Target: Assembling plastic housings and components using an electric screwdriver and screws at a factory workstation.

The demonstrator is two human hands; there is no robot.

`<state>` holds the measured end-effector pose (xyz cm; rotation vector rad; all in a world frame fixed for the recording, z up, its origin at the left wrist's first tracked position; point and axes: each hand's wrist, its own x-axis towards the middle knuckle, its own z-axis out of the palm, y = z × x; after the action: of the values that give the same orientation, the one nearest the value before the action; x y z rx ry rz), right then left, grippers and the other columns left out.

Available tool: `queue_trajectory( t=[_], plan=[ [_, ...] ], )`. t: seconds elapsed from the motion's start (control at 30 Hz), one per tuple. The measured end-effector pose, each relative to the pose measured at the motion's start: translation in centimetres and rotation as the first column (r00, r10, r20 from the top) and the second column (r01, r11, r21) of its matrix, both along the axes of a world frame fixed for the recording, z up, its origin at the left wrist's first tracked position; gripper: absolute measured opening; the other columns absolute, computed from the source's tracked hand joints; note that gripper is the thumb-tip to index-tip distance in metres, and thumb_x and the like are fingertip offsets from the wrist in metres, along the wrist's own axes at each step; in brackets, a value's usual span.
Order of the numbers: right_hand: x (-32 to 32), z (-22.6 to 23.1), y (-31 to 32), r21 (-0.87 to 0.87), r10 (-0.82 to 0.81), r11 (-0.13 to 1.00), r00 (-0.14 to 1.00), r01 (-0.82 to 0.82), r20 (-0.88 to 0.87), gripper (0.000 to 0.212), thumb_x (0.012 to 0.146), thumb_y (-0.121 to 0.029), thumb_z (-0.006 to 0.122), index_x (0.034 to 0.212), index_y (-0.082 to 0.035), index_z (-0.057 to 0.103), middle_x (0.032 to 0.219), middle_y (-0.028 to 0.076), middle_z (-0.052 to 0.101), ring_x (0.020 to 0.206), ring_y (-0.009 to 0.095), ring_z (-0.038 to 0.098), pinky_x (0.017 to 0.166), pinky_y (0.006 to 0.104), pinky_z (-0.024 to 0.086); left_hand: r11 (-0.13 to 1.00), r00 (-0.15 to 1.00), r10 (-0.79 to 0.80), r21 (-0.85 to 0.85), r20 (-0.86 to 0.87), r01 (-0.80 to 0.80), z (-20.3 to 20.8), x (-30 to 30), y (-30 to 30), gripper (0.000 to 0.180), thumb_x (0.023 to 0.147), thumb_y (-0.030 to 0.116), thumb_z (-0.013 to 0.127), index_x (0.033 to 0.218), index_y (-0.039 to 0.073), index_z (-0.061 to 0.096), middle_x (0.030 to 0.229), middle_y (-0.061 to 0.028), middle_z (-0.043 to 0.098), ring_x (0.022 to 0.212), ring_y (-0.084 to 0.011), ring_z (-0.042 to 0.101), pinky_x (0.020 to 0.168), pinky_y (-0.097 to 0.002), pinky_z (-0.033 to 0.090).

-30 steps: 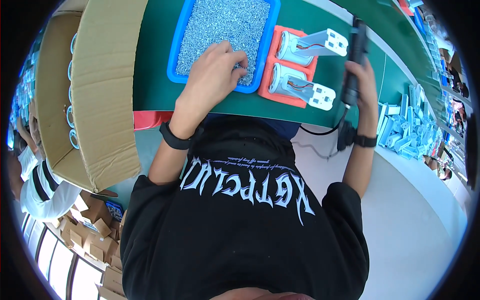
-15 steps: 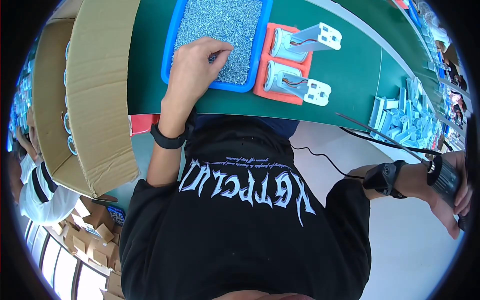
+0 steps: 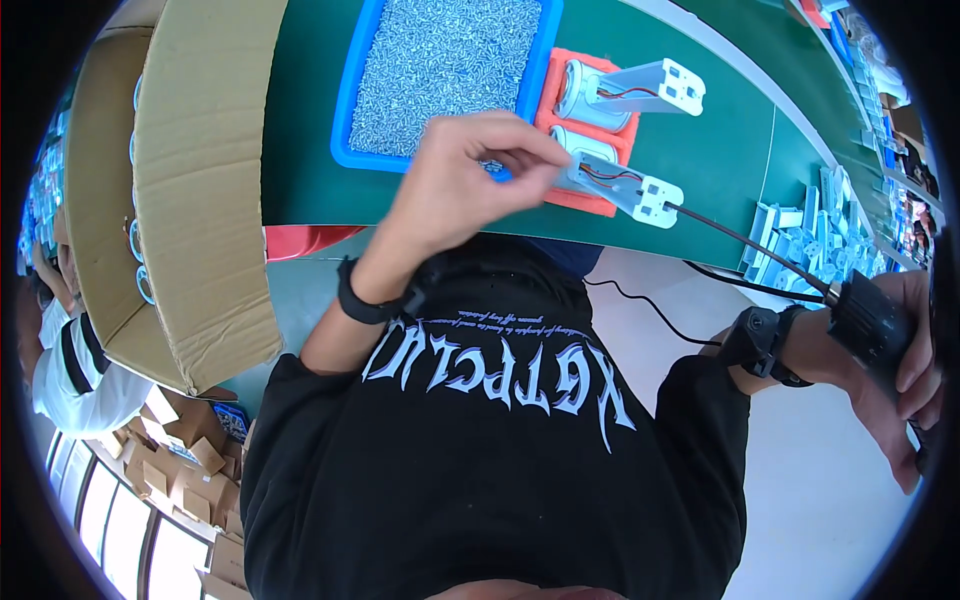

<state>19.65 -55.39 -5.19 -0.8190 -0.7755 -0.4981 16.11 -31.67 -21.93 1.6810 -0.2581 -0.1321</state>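
Since half a second ago, the left hand (image 3: 470,185) has moved across from the blue tray (image 3: 372,160) of screws (image 3: 450,60), and the driver's bit (image 3: 750,247) now reaches the nearer white housing (image 3: 622,192). From my remote seat I see that housing lying in an orange foam block (image 3: 590,204) on the green surface (image 3: 720,140), its bracket pointing right. Left fingertips are pinched together beside its round body; I cannot tell whether they touch it or hold a screw. The right hand (image 3: 870,395) is wrapped around the black driver (image 3: 868,325); bit contact is unclear. I judge the housing light, stiff and rather smooth, its red and dark wires (image 3: 608,176) soft and easily snagged. I'd hold the round body, clear of them.
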Motion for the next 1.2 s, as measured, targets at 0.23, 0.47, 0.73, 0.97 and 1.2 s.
queue_trajectory(
  t=[0.23,0.47,0.73,0.97,1.2],
  plan=[
    [0.1,-1.4,0.7,-0.001,0.175,0.985,0.984,-0.175,-0.043,0.043,0.089,-0.044,0.054,0.115,-0.009,0.051,0.070,-0.003,0.051,0.051,0.009,0.051,0.047,0.0262,0.050,0.826,0.986,-0.071,-0.563,-0.148,-0.025,-1.8,-1.3,-4.0,0.011,0.084,0.000,0.066,0.095,-0.002,0.066,0.087,-0.0047,0.066,0.078,-0.0111,0.062,0.071,-0.0240,0.051],
    [0.3,-1.9,0.2,0.105,0.175,0.980,0.984,-0.171,-0.038,0.044,0.090,-0.045,0.054,0.113,-0.008,0.051,0.068,-0.002,0.051,0.050,0.009,0.051,0.045,0.0245,0.050,0.837,1.000,-0.011,-0.547,0.007,0.013,-2.0,-1.3,-4.3,0.010,0.087,-0.002,0.060,0.095,-0.002,0.067,0.095,-0.0100,0.063,0.083,-0.0147,0.063,0.073,-0.0267,0.052],
    [0.1,-2.0,0.3,0.027,-0.210,0.977,0.976,0.212,-0.063,0.043,0.089,-0.044,0.054,0.110,-0.007,0.052,0.068,-0.003,0.051,0.050,0.009,0.051,0.045,0.0237,0.050,0.951,0.989,0.073,-0.307,0.125,-0.031,-0.8,-1.1,-4.4,0.012,0.081,-0.005,0.063,0.089,0.002,0.069,0.085,-0.0072,0.069,0.076,-0.0151,0.064,0.068,-0.0264,0.052],
    [-0.1,-1.6,1.2,0.070,0.095,0.993,0.995,-0.094,-0.012,0.040,0.088,-0.040,0.056,0.109,-0.006,0.053,0.067,-0.003,0.052,0.049,0.008,0.052,0.046,0.0234,0.052,0.942,0.989,0.117,-0.327,0.094,-0.081,-0.4,-0.6,-4.4,0.013,0.075,-0.004,0.068,0.085,0.004,0.071,0.079,-0.0048,0.069,0.072,-0.0163,0.063,0.065,-0.0264,0.049],
    [0.4,-2.0,0.7,-0.080,0.205,0.976,0.979,-0.205,-0.007,0.033,0.085,-0.031,0.061,0.104,-0.006,0.053,0.069,-0.001,0.055,0.052,0.009,0.055,0.050,0.0227,0.053,0.947,0.928,0.195,-0.307,0.317,-0.094,-1.6,-1.2,-3.9,0.017,0.072,-0.003,0.071,0.088,0.004,0.069,0.081,-0.0053,0.069,0.077,-0.0172,0.062,0.072,-0.0268,0.046]
  ],
)
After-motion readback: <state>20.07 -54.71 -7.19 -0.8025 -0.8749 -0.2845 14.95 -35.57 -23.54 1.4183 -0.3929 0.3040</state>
